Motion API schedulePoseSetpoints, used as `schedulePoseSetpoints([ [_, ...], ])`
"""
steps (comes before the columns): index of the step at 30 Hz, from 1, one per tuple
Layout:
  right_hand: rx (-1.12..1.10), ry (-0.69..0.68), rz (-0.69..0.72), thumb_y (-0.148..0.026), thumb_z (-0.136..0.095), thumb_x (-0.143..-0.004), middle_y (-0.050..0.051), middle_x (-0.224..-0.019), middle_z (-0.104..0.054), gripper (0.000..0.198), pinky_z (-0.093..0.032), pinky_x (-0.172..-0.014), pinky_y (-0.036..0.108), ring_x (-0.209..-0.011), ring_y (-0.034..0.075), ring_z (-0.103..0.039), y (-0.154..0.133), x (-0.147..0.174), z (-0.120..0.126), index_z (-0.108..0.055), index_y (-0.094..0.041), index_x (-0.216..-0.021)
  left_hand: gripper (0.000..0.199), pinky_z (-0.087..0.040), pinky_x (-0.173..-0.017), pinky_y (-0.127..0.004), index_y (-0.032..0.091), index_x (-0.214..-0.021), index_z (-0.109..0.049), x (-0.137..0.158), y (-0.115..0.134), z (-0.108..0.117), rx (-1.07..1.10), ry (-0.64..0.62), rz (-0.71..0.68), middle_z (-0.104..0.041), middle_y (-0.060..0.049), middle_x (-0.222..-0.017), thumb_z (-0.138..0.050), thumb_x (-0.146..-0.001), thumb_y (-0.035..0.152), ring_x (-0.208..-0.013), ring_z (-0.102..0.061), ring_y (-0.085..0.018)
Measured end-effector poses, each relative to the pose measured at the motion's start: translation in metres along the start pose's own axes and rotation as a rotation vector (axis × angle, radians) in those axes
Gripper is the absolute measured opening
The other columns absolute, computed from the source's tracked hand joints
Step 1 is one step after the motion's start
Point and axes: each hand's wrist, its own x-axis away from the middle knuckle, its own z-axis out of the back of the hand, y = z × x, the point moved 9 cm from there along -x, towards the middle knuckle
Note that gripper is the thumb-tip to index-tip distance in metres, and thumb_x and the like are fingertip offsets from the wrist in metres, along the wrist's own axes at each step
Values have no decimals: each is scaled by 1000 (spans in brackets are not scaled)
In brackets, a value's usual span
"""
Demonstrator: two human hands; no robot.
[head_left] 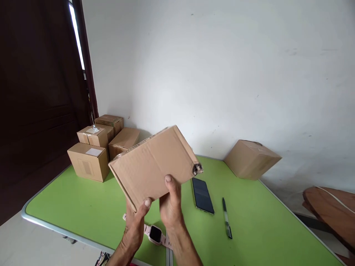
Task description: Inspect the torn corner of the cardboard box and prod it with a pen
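Both of my hands hold a small brown cardboard box (pixel 155 164) tilted in the air above the green table (pixel 69 207). My left hand (pixel 135 225) grips its lower left corner with the thumb on the front face. My right hand (pixel 170 205) supports its lower edge, thumb pressed on the same face. A pink smartwatch (pixel 155 234) lies on the table right below my wrists.
A dark phone (pixel 203 195) and a pen (pixel 226 218) lie to the right of my hands. Several closed cardboard boxes (pixel 95 147) stand stacked at the table's far left, and another box (pixel 251 159) leans against the white wall at far right. A brown wooden surface (pixel 330 207) sits beyond the right edge.
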Motion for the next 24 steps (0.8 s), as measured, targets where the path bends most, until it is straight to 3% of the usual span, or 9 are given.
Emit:
schedulePoseSetpoints([
  [4,0,1,15,-59,-86,-79,14,-152,-67,101,-55,-111,59,-136,42,-64,-39,-6,37,-42,-31,-165,121,-34,-130,-65,32,-164,-44,-12,18,26,-52,-70,-126,-57,-17,-161,-76,-64,93,-159,-39,-48],
  [6,111,-50,14,-56,-89,-78,13,-156,-64,97,-55,-110,57,-140,42,-62,-55,-3,46,-46,-32,-163,119,-24,-135,-61,33,-166,-41,-25,37,28,-116,-132,-127,-50,-16,-169,-71,-70,95,-163,-34,-45],
  [8,176,-134,-42,-58,-88,-78,12,-159,-61,97,-58,-105,56,-140,42,-61,-59,5,45,-46,-34,-162,119,-23,-136,-58,34,-169,-38,-35,59,18,-190,-235,-142,-45,-13,-173,-79,-71,88,-164,-33,-44],
  [12,186,-274,-127,-61,-86,-78,12,-162,-58,100,-62,-97,54,-135,42,-65,-52,24,33,-41,-38,-165,106,-44,-124,-63,24,-151,-64,-39,62,1,-127,-351,153,-66,-18,-154,-92,-64,77,-149,-53,-51],
  [14,181,-295,-122,-60,-88,-78,12,-165,-55,103,-62,-97,55,-135,43,-65,-50,28,32,-40,-38,-166,93,-54,-114,-66,18,-132,-78,-35,55,-1,-89,-326,265,-77,-20,-135,-91,-63,79,-135,-65,-53],
  [17,177,-304,-135,-59,-89,-78,13,-169,-51,107,-61,-102,57,-138,44,-63,-47,30,33,-38,-37,-169,80,-60,-104,-64,17,-113,-84,-27,51,-6,-73,-286,276,-83,-19,-117,-89,-63,79,-123,-73,-52],
  [24,282,-242,-140,-78,-64,-94,7,-171,-51,86,-49,-120,56,-155,39,-49,-50,23,31,-45,-36,-167,64,-65,-98,-59,22,-108,-84,-12,56,-3,69,-7,128,-84,-11,-120,-97,-58,59,-120,-75,-50],
])
